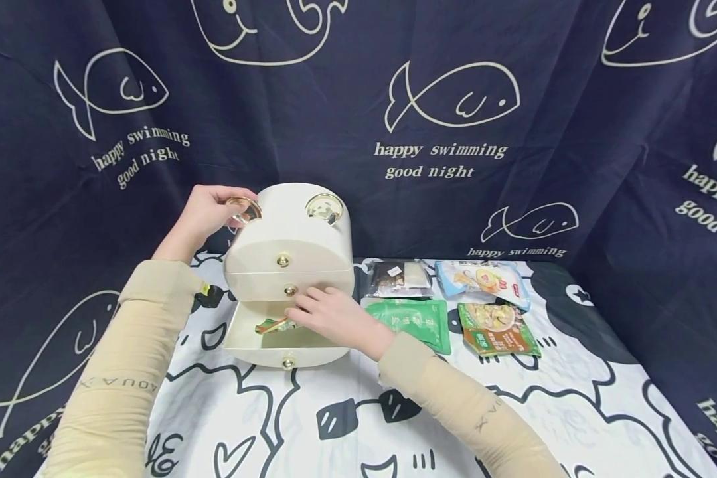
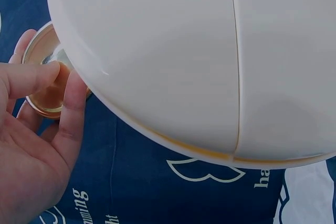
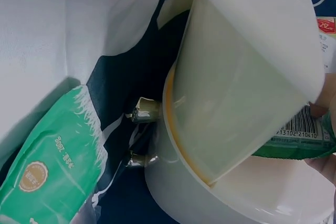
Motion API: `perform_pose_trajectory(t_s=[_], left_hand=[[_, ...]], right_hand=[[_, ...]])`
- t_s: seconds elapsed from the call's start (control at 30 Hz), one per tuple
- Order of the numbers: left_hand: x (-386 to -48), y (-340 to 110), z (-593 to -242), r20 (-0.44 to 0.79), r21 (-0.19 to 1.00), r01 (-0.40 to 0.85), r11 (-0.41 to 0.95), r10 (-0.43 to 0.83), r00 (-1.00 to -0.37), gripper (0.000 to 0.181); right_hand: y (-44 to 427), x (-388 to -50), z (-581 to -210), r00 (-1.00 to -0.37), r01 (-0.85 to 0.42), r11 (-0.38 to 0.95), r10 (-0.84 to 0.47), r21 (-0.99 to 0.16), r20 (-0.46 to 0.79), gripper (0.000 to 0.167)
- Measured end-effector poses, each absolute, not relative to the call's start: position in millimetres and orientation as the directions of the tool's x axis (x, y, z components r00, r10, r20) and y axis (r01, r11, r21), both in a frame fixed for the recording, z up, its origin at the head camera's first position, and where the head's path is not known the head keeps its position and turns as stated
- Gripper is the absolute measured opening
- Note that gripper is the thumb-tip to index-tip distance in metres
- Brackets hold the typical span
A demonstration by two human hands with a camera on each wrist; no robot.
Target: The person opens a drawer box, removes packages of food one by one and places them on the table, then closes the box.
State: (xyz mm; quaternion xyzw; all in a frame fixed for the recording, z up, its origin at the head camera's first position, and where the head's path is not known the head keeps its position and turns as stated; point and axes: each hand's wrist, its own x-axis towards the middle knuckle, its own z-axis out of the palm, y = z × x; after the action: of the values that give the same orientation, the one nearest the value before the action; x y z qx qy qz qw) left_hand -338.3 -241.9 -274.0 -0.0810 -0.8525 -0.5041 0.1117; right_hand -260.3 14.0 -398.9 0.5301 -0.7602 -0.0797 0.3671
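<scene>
A white drawer box with two round gold ears stands on the table. Its bottom drawer is pulled out. My left hand holds the left gold ear, thumb on its dished face and fingers around the rim. Over the open drawer, my right hand pinches a green snack packet with a barcode. In the head view a green and red end of that packet shows inside the drawer; the rest is behind the fingers. The two upper drawers are closed, each with a gold knob.
Right of the box lie a green pouch, a clear pack with dark contents, a blue and white packet and a green-brown packet. A small black item sits by the left sleeve. A dark fish-print curtain hangs behind.
</scene>
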Motion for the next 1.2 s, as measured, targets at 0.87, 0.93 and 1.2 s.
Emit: perform_pose_trajectory(t_s=[0.87, 0.93, 1.2], left_hand=[[-336.8, -242.1, -275.4, 0.271, 0.836, 0.247, 0.490, 0.022, -0.962, 0.020], [-337.3, -241.8, -275.6, 0.274, 0.836, 0.250, 0.488, 0.022, -0.961, 0.020], [-338.3, -241.9, -275.8, 0.280, 0.837, 0.255, 0.484, 0.021, -0.960, 0.019]], right_hand=[[32.0, -242.8, -372.6, -0.154, -0.745, 0.459, -0.824, 0.483, 0.546, 0.020], [34.7, -241.2, -369.8, -0.179, -0.758, 0.464, -0.824, 0.459, 0.537, 0.022], [44.6, -238.1, -361.4, -0.195, -0.761, 0.489, -0.799, 0.427, 0.568, 0.021]])
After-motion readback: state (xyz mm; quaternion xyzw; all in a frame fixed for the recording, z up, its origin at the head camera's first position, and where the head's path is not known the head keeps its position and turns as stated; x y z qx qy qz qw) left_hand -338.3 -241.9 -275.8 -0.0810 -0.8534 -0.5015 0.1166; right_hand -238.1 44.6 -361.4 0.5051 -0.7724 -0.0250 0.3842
